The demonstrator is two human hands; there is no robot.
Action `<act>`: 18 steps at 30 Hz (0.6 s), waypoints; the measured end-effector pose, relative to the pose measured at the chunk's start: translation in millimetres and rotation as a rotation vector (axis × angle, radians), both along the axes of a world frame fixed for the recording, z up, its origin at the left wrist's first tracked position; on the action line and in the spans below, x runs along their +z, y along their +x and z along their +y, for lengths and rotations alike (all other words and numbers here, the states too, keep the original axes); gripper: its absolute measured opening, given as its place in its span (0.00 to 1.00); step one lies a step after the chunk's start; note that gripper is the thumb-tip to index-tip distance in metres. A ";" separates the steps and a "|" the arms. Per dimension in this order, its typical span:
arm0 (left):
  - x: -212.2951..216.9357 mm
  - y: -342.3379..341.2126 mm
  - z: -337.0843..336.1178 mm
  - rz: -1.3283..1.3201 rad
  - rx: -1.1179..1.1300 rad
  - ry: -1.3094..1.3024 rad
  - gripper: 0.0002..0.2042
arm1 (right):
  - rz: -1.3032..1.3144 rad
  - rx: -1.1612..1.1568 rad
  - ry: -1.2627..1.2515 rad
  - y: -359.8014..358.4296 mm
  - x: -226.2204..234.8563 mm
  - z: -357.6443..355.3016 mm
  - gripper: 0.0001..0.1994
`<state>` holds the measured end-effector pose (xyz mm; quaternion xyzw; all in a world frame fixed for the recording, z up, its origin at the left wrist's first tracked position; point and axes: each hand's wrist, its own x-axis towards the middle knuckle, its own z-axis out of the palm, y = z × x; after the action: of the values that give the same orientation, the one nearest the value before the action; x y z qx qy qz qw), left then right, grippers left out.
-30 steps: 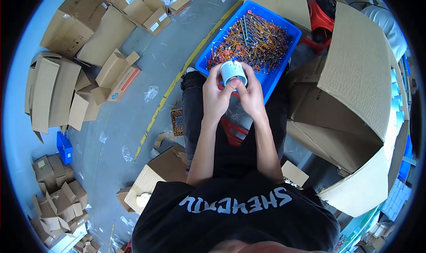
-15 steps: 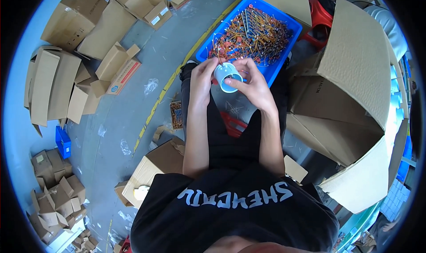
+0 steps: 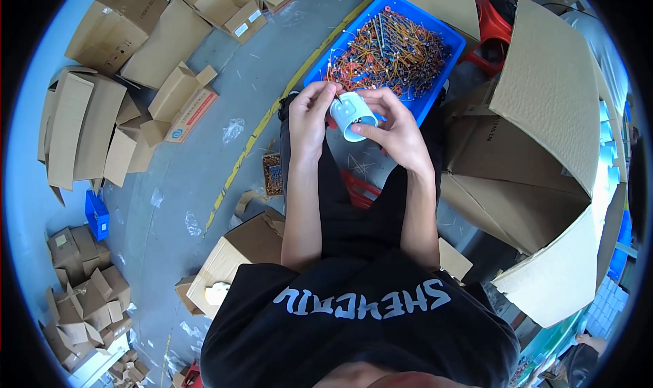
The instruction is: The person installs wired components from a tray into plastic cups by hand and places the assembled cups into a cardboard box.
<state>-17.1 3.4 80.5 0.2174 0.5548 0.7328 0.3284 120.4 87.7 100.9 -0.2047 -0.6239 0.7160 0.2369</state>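
My right hand (image 3: 400,131) is closed round a pale cup-shaped plastic housing (image 3: 345,109), with the thumb at its open rim. The opening faces toward me, and small dark and shiny parts show inside it. At the housing's far left edge, my left hand (image 3: 309,114) is closed in a pinch on a thin orange-red wire (image 3: 338,91). Just beyond both hands stands a blue tray (image 3: 451,56), heaped with wired strips and connectors (image 3: 401,44) in orange, red and black.
A large open carton (image 3: 537,82) stands close on my right, beside a red stool (image 3: 495,21). Between my legs is another red stool (image 3: 359,187). A small box of parts (image 3: 272,174) sits by my left leg. Cartons (image 3: 88,123) crowd the left side.
My right hand has shifted slightly right, and the housing has tilted a little with it. My left hand keeps its pinch near the housing's far edge.
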 end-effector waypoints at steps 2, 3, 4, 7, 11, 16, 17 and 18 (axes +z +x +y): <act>-1.2 0.3 -1.1 0.027 0.003 0.007 0.10 | 0.040 -0.028 0.009 1.1 0.0 -1.0 0.23; -5.4 0.1 -2.5 0.039 0.004 0.030 0.09 | 0.039 -0.028 0.009 1.3 -1.3 -2.2 0.23; -5.4 -0.4 -2.8 0.052 0.006 0.053 0.08 | 0.042 -0.028 0.009 0.7 -0.9 -2.1 0.23; -7.4 -6.4 -6.5 0.119 0.016 0.058 0.07 | 0.050 -0.030 0.000 -5.0 -0.1 -4.8 0.23; -2.7 -15.7 -6.6 0.364 0.015 0.034 0.06 | -0.145 -0.145 0.159 -15.0 11.9 -6.6 0.22; 8.5 -1.5 8.5 0.535 -0.098 0.060 0.07 | -0.171 -0.479 0.424 -6.3 4.7 0.2 0.23; 11.9 2.4 4.0 0.549 -0.147 0.060 0.09 | -0.153 -0.548 0.534 -1.1 -7.7 2.1 0.23; 20.2 0.8 -10.6 0.541 -0.218 0.040 0.10 | -0.108 -0.548 0.534 1.4 -11.5 -5.3 0.25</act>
<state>-16.3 -7.2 100.7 0.4698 0.5809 0.6195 0.2410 121.8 82.4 89.4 -0.3323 -0.7222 0.4265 0.4314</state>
